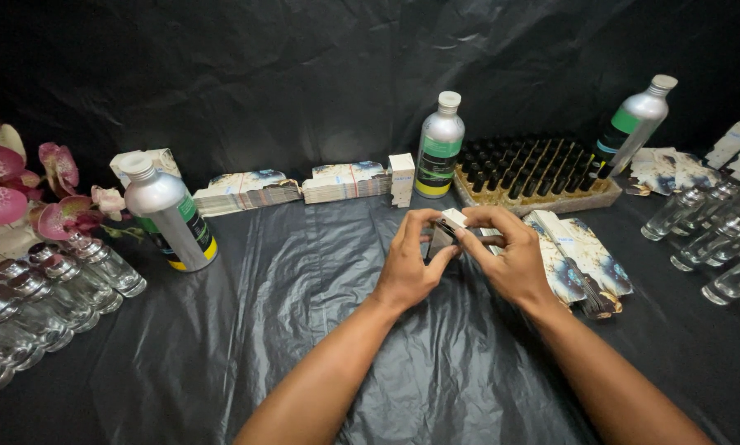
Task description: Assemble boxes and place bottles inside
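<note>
My left hand (409, 262) and my right hand (510, 257) meet over the middle of the black plastic sheet (304, 346). Together they pinch a small flat carton (446, 232), pale with a dark side, held a little above the sheet. Fingers of both hands wrap its edges, so much of it is hidden. A fanned stack of flat printed cartons (580, 262) lies just right of my right hand.
Silver bottles with green labels stand at left (168, 216), centre back (439, 147) and right back (634, 124). A tray of dark dropper caps (535, 177), stacks of flat cartons (296, 188), an upright small box (402, 178), clear glass vials left (49, 288) and right (716, 239), pink orchids (24, 185).
</note>
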